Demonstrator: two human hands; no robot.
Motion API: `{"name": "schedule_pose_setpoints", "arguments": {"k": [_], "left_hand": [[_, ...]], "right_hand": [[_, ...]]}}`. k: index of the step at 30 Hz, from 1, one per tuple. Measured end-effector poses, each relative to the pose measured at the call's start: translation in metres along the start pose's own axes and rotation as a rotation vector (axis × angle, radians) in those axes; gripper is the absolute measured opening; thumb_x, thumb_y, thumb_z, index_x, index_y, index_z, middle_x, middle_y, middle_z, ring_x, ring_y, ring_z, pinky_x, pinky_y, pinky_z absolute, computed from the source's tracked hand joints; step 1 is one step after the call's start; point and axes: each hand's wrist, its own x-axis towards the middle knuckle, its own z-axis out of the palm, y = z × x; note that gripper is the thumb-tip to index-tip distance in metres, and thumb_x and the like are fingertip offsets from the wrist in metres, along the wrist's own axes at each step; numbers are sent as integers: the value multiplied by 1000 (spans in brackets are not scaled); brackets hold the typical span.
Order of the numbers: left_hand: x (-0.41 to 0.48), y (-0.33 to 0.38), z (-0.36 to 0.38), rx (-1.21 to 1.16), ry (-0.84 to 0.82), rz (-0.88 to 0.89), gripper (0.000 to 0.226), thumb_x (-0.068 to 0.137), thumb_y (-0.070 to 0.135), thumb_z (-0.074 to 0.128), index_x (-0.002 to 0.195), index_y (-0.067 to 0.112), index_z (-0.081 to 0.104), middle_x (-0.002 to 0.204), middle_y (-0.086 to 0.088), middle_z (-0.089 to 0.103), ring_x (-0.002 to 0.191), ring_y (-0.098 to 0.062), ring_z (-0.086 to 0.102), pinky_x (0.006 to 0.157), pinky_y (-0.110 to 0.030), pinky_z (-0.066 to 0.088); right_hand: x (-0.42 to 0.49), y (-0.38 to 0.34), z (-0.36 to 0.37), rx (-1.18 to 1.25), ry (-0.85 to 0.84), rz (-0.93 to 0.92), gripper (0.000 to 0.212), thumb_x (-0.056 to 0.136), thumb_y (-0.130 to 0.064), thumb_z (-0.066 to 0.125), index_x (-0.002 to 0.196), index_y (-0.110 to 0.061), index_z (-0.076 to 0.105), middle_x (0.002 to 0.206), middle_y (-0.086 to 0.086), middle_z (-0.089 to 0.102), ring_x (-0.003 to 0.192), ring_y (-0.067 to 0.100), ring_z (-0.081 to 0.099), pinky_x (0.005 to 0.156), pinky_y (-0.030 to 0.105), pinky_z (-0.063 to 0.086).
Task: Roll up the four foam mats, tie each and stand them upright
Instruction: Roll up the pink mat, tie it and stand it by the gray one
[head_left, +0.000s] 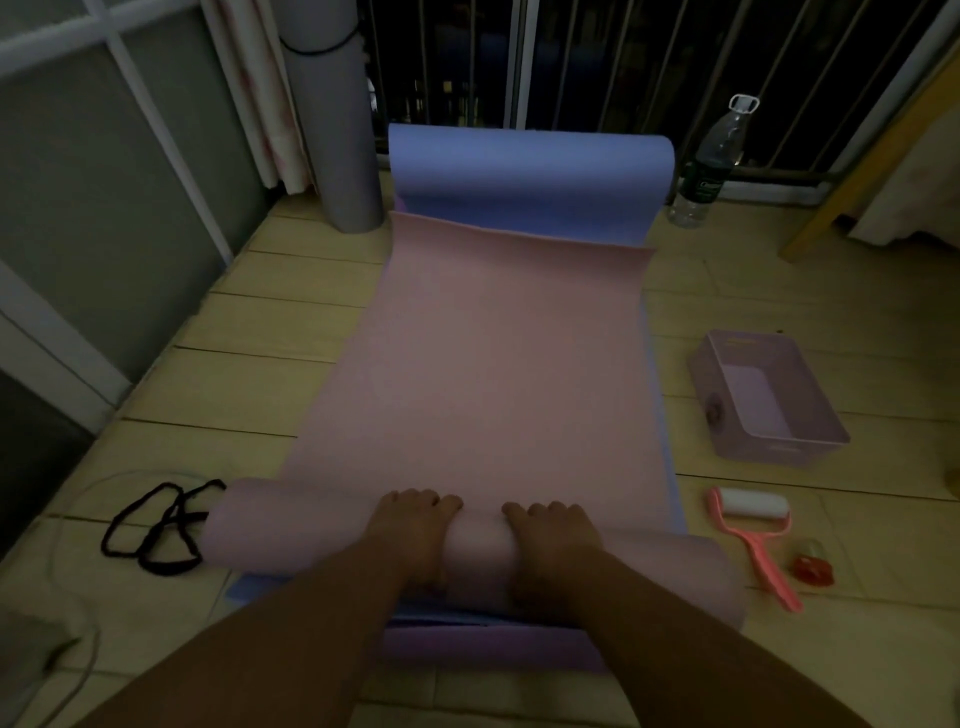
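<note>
A pink foam mat (483, 374) lies flat on the floor, its near end rolled into a thick roll (478, 551). My left hand (413, 530) and my right hand (553, 535) both curl over the top of that roll, side by side near its middle. Under the pink mat lies a blue mat (530, 166), whose far end curls up by the railing. A purple mat edge (488, 647) shows below the roll. A grey rolled mat (337, 119) stands upright at the back left, tied with a black cord. Black cords (156, 530) lie on the floor left of the roll.
A pink plastic bin (769, 400) sits on the floor at the right. A lint roller (753, 525) and a small red object (813, 569) lie near it. A water bottle (711, 161) stands by the railing. A wooden table leg (852, 176) is at the far right.
</note>
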Motion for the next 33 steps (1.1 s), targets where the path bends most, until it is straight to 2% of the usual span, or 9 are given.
{"name": "schedule_pose_setpoints", "arguments": {"k": [4, 8, 13, 16, 19, 22, 26, 30, 33], "left_hand": [[2, -1, -4, 6, 1, 20, 90, 65, 56, 75, 142, 33, 34, 134, -2, 53, 117, -25, 53, 101, -39, 40], [4, -1, -6, -17, 28, 30, 84, 64, 54, 76, 136, 32, 40, 126, -2, 58, 110, -24, 58, 95, -36, 44], [0, -2, 5, -27, -134, 87, 112, 70, 65, 71, 154, 29, 6, 160, -11, 16, 145, -31, 20, 118, -45, 16], [3, -2, 2, -145, -225, 39, 97, 82, 62, 58, 155, 35, 0, 164, -5, 2, 149, -27, 6, 119, -46, 7], [8, -5, -10, -287, -219, 7, 69, 93, 51, 44, 153, 40, 14, 163, 1, 13, 147, -24, 17, 116, -43, 16], [9, -7, -15, -259, -219, 4, 82, 86, 50, 60, 153, 40, 14, 160, 0, 23, 144, -28, 23, 114, -48, 20], [1, -4, -8, -28, -270, 25, 118, 64, 61, 80, 155, 27, 12, 156, -8, 20, 141, -33, 21, 114, -53, 19], [-6, -2, 10, -42, -273, 51, 117, 54, 58, 87, 147, 25, 25, 145, -7, 41, 130, -29, 43, 109, -44, 33], [-11, -1, 13, 6, -192, 53, 108, 52, 62, 85, 138, 27, 30, 129, -8, 56, 114, -30, 55, 98, -43, 41]], "right_hand": [[3, 0, -3, 3, 15, 0, 75, 73, -51, 72, 135, -25, 39, 129, 8, 54, 114, 29, 51, 98, 40, 37], [4, 9, 5, 120, -38, 18, 115, 59, -62, 79, 150, -35, 14, 143, 6, 42, 126, 31, 45, 109, 46, 33], [-3, 11, 18, 95, -39, -3, 126, 59, -66, 79, 153, -34, 2, 156, 6, 25, 141, 32, 28, 116, 51, 21], [-2, 10, 23, 131, -86, 2, 123, 64, -75, 70, 155, -33, 0, 160, 8, 16, 145, 33, 19, 118, 53, 15], [5, 16, 16, 330, -105, 70, 88, 83, -80, 40, 155, -35, 16, 161, 4, 22, 145, 30, 25, 117, 50, 18], [11, 27, 12, 400, -79, 151, 64, 93, -67, 40, 149, -36, 35, 155, 2, 38, 138, 30, 36, 113, 45, 26], [10, 28, 14, 260, -233, 141, 106, 71, -76, 66, 155, -29, 21, 157, 6, 31, 142, 33, 28, 116, 50, 20], [8, 24, 27, 325, -339, 103, 126, 61, -70, 78, 157, -24, 10, 162, 7, 22, 146, 29, 27, 119, 51, 17], [4, 24, 26, 363, -340, 108, 123, 57, -68, 82, 154, -21, 23, 158, 7, 31, 141, 27, 36, 117, 45, 27]]}}
